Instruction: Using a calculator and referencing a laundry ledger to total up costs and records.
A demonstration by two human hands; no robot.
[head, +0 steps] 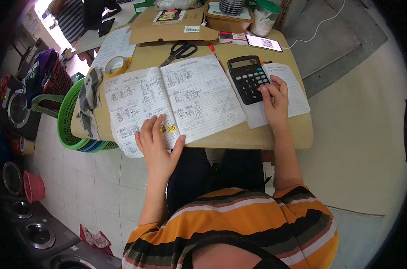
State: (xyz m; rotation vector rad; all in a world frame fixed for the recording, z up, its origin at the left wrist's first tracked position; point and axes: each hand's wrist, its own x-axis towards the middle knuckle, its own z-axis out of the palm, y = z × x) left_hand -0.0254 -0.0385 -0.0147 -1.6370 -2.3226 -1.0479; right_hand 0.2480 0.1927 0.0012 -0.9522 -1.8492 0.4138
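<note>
An open ruled notebook point(203, 101) filled with handwriting lies on the table before me. My left hand point(159, 144) rests on its lower left page with the fingers spread, beside a yellow-highlighted patch point(172, 128). To the notebook's right, a black desk calculator point(245, 75) lies partly over ruled paper sheets point(289, 90). My right hand point(275, 101) is at the calculator's right-hand keys, its fingers bent and nothing held. Whether a fingertip presses a key cannot be made out.
Black-handled scissors point(181, 52), a tape roll point(117, 65), a red pen point(215, 51) and a lit smartphone point(264, 43) lie behind the notebook. Cardboard point(173, 25) is farther back. Green baskets point(67, 114) and front-loading machines point(38, 235) stand left; a person point(69, 20) is beyond.
</note>
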